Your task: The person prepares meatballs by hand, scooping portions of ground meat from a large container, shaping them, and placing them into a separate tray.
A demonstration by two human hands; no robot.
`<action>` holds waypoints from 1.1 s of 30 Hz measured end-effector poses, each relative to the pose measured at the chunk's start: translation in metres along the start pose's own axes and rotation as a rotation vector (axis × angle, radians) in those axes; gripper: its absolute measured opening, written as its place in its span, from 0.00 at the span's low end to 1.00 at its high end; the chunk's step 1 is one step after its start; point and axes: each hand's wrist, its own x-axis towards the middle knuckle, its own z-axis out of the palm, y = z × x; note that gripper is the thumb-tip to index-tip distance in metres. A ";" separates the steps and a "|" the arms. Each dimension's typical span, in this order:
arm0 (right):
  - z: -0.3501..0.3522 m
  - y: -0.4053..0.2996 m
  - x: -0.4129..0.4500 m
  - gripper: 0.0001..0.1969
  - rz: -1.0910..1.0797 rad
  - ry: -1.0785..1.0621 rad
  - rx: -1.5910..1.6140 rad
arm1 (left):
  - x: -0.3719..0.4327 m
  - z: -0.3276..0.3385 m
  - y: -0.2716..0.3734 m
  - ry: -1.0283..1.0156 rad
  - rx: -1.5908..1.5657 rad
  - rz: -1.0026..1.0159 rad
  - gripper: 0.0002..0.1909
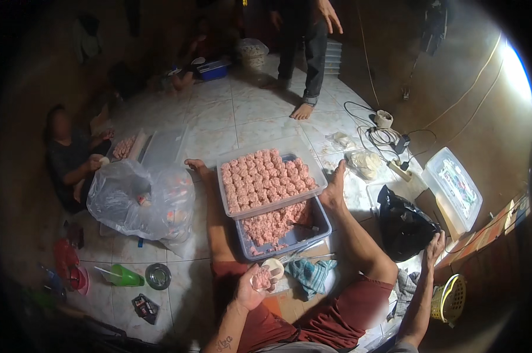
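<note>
My left hand (252, 289) is palm up over my lap, holding a lump of pink minced filling (261, 279) on a pale round wrapper; another pale wrapper (274, 267) shows at its fingertips. My right hand (435, 246) is out to the right, at the edge of a black plastic bag (402, 225); its fingers are partly hidden, so its grip is unclear. Between my legs, a clear plastic tray (272, 210) holds rows of pink filled pieces. It rests on a blue-grey tub (288, 249) containing a pink minced mass and a dark-handled utensil (303, 226).
Left are a large clear bag (116, 185), a green cup (127, 276) and a glass ashtray (158, 276). A teal checked cloth (312, 276) lies before me. Right are cables (376, 132), a clear bin (453, 189) and a yellow basket (449, 298). One person stands ahead; another sits left.
</note>
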 end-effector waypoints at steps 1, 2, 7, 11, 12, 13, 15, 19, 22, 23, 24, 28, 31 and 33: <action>-0.004 0.025 0.008 0.12 -0.005 0.011 -0.014 | 0.006 -0.002 -0.001 -0.013 -0.006 -0.012 0.28; -0.004 0.051 0.017 0.13 0.052 0.077 0.051 | 0.011 -0.005 -0.002 -0.041 -0.010 -0.022 0.28; 0.023 -0.020 0.049 0.22 0.150 -0.084 0.307 | -0.005 -0.005 0.005 -0.011 0.003 0.015 0.28; 0.071 -0.114 0.118 0.20 0.008 -0.126 0.331 | -0.012 -0.027 0.014 -0.043 0.039 0.019 0.28; 0.081 -0.159 0.131 0.20 0.034 -0.169 0.369 | -0.013 -0.035 0.016 -0.073 0.044 0.009 0.28; 0.091 -0.206 0.141 0.20 0.060 -0.210 0.406 | -0.013 -0.042 0.018 -0.104 0.051 -0.003 0.28; 0.117 -0.257 0.183 0.18 -0.137 -0.232 0.410 | -0.019 -0.043 0.021 -0.082 0.039 -0.025 0.30; 0.177 -0.352 0.256 0.18 -0.215 -0.216 0.377 | -0.006 -0.103 0.009 -0.221 -0.130 0.041 0.33; 0.194 -0.421 0.283 0.19 -0.185 -0.174 0.246 | -0.007 -0.098 0.011 -0.234 -0.133 0.045 0.35; 0.196 -0.431 0.290 0.19 -0.187 -0.168 0.240 | -0.011 -0.081 0.014 -0.201 -0.111 0.045 0.36; 0.197 -0.450 0.292 0.19 -0.132 -0.151 0.208 | -0.013 -0.071 0.015 -0.190 -0.149 0.023 0.36; 0.215 -0.490 0.307 0.19 -0.166 -0.096 0.288 | -0.018 -0.056 0.019 -0.134 -0.172 0.009 0.36; 0.234 -0.504 0.306 0.18 -0.213 -0.136 0.385 | -0.023 -0.059 0.014 -0.089 -0.220 0.026 0.35; 0.245 -0.510 0.310 0.18 -0.197 -0.166 0.334 | -0.025 -0.058 0.013 -0.036 -0.247 0.037 0.34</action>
